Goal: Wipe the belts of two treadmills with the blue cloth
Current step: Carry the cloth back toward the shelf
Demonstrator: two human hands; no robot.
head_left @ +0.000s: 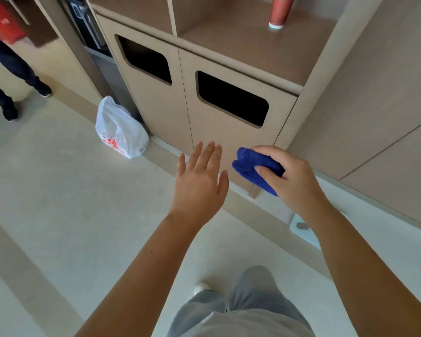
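A folded blue cloth [250, 169] is gripped in my right hand [292, 178], held in the air in front of a beige cabinet. My left hand [199, 183] is beside it on the left, flat and empty, fingers spread and pointing away from me. No treadmill or belt is in view.
The beige cabinet [165, 113] ahead has two dark rectangular openings in its doors. A white plastic bag [119, 130] sits on the floor at its left corner. A red paper cup [280, 12] stands on the shelf above. Another person's legs [12, 76] are at far left. Pale floor lies below.
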